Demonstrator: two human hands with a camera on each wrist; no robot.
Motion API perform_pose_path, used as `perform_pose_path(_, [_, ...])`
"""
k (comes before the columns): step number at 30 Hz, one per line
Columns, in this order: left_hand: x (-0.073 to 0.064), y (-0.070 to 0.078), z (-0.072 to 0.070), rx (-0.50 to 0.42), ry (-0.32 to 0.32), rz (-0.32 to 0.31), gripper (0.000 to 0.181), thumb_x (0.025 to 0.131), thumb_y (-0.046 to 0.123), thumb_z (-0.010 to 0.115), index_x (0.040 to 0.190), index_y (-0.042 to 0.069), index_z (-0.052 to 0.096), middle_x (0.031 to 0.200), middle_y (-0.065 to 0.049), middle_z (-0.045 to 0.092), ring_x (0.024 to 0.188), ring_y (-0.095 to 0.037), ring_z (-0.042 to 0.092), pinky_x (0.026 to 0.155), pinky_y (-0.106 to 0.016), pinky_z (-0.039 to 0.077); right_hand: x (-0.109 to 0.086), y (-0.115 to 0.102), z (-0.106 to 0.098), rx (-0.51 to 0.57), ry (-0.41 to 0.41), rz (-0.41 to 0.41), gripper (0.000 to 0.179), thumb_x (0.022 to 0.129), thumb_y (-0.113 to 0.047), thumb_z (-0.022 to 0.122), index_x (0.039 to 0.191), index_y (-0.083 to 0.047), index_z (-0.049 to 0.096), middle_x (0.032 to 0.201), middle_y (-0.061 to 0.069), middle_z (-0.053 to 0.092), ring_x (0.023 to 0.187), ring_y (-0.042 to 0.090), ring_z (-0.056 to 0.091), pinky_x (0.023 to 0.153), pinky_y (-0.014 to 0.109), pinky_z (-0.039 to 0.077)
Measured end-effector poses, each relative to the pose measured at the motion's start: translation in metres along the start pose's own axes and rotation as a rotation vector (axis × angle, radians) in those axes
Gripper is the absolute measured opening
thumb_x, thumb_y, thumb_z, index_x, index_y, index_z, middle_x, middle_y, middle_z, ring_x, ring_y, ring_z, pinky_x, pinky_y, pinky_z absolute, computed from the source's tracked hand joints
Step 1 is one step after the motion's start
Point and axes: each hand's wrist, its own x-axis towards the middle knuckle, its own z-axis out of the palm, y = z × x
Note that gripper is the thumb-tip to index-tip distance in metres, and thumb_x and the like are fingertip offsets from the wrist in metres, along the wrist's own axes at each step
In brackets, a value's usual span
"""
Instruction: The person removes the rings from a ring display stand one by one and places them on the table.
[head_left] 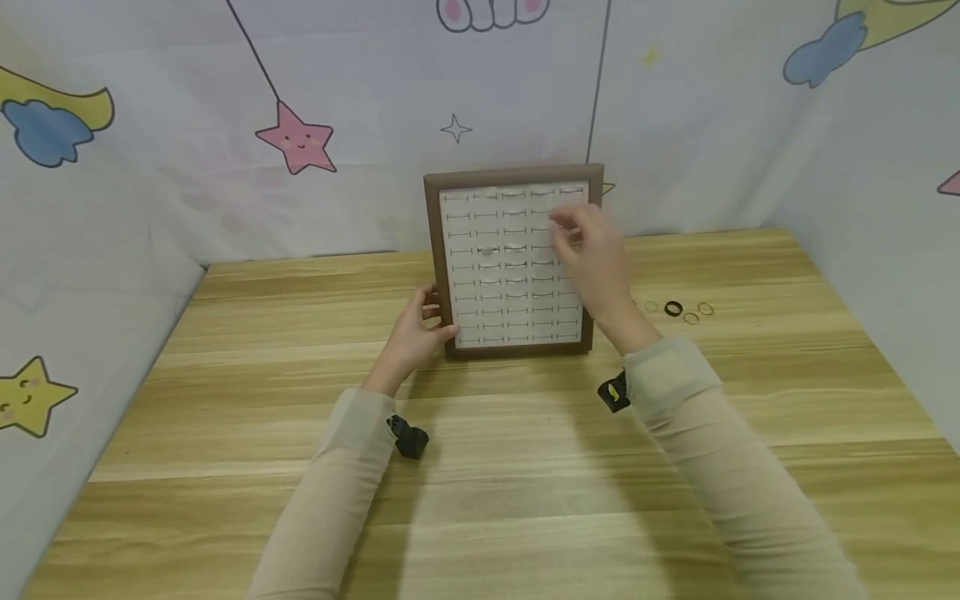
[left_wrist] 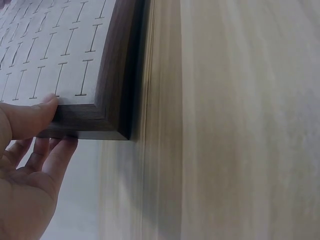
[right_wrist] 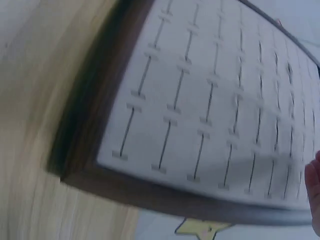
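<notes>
A brown-framed ring display board (head_left: 522,309) stands upright on the table, its white face cut with rows of short slits. My left hand (head_left: 416,333) grips its lower left edge, thumb on the front and fingers behind; the left wrist view shows this hand (left_wrist: 30,175) at the frame's corner. Before the upper right part of the board is my right hand (head_left: 596,254), index finger and thumb bent toward each other near the slits. Whether a small ring is between them I cannot tell. In the right wrist view only a sliver of the right hand (right_wrist: 314,190) shows.
On the table (head_left: 480,517), right of the board, lie a black ring (head_left: 673,308) and several thin rings, such as a gold-coloured ring (head_left: 706,308). They are close to my right forearm. A printed cloth backdrop (head_left: 375,100) hangs behind the table.
</notes>
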Motion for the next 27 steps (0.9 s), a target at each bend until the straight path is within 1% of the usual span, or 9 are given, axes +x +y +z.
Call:
perform_pose_path(3, [0.0,0.0,0.0,0.0,-0.001,0.005,0.076,0.089,-0.001,0.063,0.15,0.005,0.019,0.149,-0.018,0.032,0.136,-0.035,0.038,0.111,-0.042,0.041,-0.004,-0.011,0.013,-0.044,-0.118,-0.051,0.018,0.093,-0.004,0.057,0.108,0.002,0.065,0.111,0.016,0.065,0.101,0.027,0.062,0.09,0.033,0.055])
perform_pose_path(5, [0.001,-0.001,0.0,-0.002,-0.002,0.008,0.076,0.089,-0.001,0.063,0.15,0.004,0.019,0.149,-0.019,0.033,0.136,-0.035,0.038,0.111,-0.043,0.042,-0.006,-0.016,0.02,-0.069,-0.165,-0.079,0.017,0.093,-0.005,0.058,0.107,0.001,0.065,0.11,0.015,0.065,0.102,0.026,0.062,0.091,0.032,0.055])
perform_pose_path(7, [0.001,-0.001,0.0,-0.007,-0.001,0.01,0.076,0.089,-0.002,0.063,0.15,0.004,0.019,0.149,-0.019,0.033,0.136,-0.035,0.038,0.111,-0.043,0.042,-0.008,-0.02,0.027,-0.094,-0.187,-0.102,0.017,0.092,-0.005,0.059,0.106,0.001,0.066,0.109,0.014,0.066,0.101,0.026,0.062,0.091,0.032,0.054])
perform_pose_path(11, [0.001,-0.002,0.0,-0.008,0.003,0.015,0.075,0.088,-0.002,0.063,0.15,0.004,0.02,0.148,-0.019,0.034,0.135,-0.035,0.039,0.11,-0.043,0.042,-0.009,-0.025,0.038,-0.141,-0.209,-0.129,0.017,0.093,-0.007,0.059,0.106,-0.001,0.068,0.106,0.013,0.067,0.098,0.026,0.062,0.088,0.032,0.055])
perform_pose_path(18, [0.001,-0.003,0.0,0.005,0.001,0.023,0.075,0.088,-0.001,0.063,0.15,0.004,0.021,0.147,-0.019,0.035,0.135,-0.035,0.04,0.111,-0.043,0.041,-0.012,-0.031,0.049,-0.217,-0.24,-0.124,0.017,0.093,-0.01,0.061,0.106,-0.002,0.067,0.105,0.011,0.065,0.097,0.024,0.06,0.085,0.028,0.055])
perform_pose_path(22, [0.001,-0.003,-0.001,0.022,-0.002,0.019,0.075,0.089,0.001,0.063,0.15,0.005,0.019,0.148,-0.019,0.034,0.136,-0.035,0.039,0.112,-0.044,0.04,-0.012,-0.032,0.053,-0.227,-0.235,-0.111,0.016,0.093,-0.01,0.06,0.106,-0.001,0.066,0.104,0.011,0.064,0.098,0.024,0.058,0.087,0.028,0.054])
perform_pose_path(27, [0.002,-0.002,0.0,0.02,-0.001,0.015,0.076,0.089,0.001,0.064,0.15,0.005,0.019,0.148,-0.018,0.034,0.136,-0.034,0.039,0.112,-0.043,0.041,-0.012,-0.032,0.055,-0.232,-0.222,-0.098,0.014,0.093,-0.009,0.06,0.104,-0.001,0.065,0.103,0.011,0.062,0.098,0.024,0.057,0.087,0.028,0.054])
